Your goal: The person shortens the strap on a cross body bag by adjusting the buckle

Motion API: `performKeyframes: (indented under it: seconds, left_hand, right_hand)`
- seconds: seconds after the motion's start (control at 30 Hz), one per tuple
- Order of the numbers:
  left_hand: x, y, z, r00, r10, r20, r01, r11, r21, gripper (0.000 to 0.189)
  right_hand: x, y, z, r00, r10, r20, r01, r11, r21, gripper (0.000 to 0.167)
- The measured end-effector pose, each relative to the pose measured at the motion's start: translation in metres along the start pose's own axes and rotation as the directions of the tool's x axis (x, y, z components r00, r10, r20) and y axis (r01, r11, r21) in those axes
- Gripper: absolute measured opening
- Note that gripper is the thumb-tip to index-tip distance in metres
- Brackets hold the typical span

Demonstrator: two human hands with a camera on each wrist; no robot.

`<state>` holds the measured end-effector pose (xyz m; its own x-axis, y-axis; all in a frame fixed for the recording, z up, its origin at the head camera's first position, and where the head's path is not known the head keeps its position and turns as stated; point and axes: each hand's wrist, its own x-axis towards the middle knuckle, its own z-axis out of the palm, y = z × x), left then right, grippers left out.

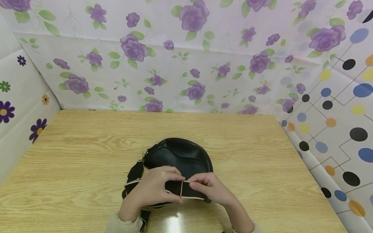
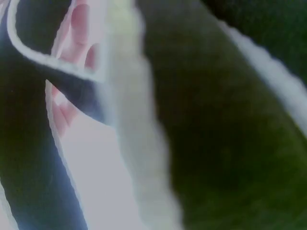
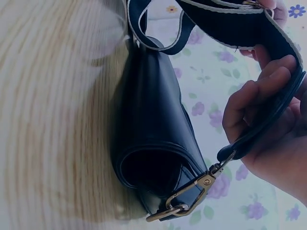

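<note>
A black crossbody bag (image 1: 182,158) lies on the table behind both hands. In front of it, the left hand (image 1: 155,186) pinches its black, white-edged strap (image 1: 193,193) beside a thin gold slider buckle (image 1: 181,189), index finger above and thumb below. Just right of the buckle, the right hand (image 1: 212,189) grips the same strap. The right wrist view shows that hand's curled fingers (image 3: 261,88) around the strap, whose end hooks to the bag by a gold clasp (image 3: 189,194). Blurred strap webbing (image 2: 216,115) fills most of the left wrist view.
The wood-grain table (image 1: 250,149) extends around the bag. A floral sheet (image 1: 163,71) hangs behind, with a dotted sheet (image 1: 344,129) at the right and a flowered one (image 1: 20,97) at the left. More strap hangs below the left hand.
</note>
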<state>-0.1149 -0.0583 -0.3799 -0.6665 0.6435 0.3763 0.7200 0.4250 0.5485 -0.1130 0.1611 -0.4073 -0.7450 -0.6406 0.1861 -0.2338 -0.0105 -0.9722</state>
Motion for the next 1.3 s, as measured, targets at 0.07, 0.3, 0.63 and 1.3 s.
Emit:
performKeyframes:
  seconds: [0.07,0.3,0.63,1.3]
  left_hand:
    - [0.000,0.000,0.001,1.000,0.009,0.000,-0.009,1.000,-0.003,0.049]
    - [0.001,0.001,0.004,1.000,-0.009,0.007,0.009,1.000,0.000,0.049]
    - [0.001,0.001,0.005,1.000,0.012,-0.002,-0.012,0.998,0.057,0.047]
    - [0.001,0.006,0.001,0.999,0.046,-0.005,-0.046,0.991,0.123,0.041]
  right_hand:
    - [0.000,-0.001,0.001,1.000,0.021,-0.003,-0.021,1.000,0.004,0.017]
    - [0.002,-0.003,0.004,0.995,0.082,-0.050,-0.084,0.996,-0.037,0.017]
    - [0.005,-0.004,0.011,0.994,0.084,-0.063,-0.090,0.991,-0.101,0.017]
    - [0.006,-0.008,0.017,0.984,0.147,-0.102,-0.165,0.964,-0.206,0.017]
